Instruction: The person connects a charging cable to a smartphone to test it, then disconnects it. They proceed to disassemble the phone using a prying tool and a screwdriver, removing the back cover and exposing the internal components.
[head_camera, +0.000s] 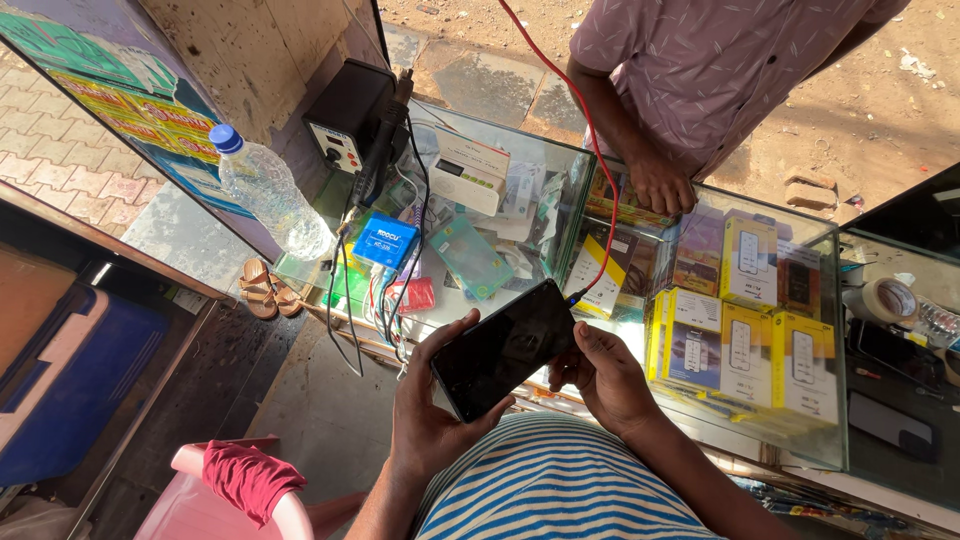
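Observation:
A black smartphone (505, 349) with a dark screen lies tilted in my left hand (432, 415), whose fingers wrap its lower end. My right hand (603, 377) grips the phone's upper right edge, near where a red cable (590, 160) plugs into it. The cable runs up and away past another person's hand (660, 186), which rests on the glass counter (560, 160). Both my hands hover over my blue-and-white striped shirt, just in front of the counter.
The glass display case holds yellow phone boxes (745, 345) and small packets. On top sit a plastic water bottle (268, 192), a black soldering station (350, 118), a blue box (386, 241) and a tape roll (886, 299). A pink plastic chair (215, 500) stands lower left.

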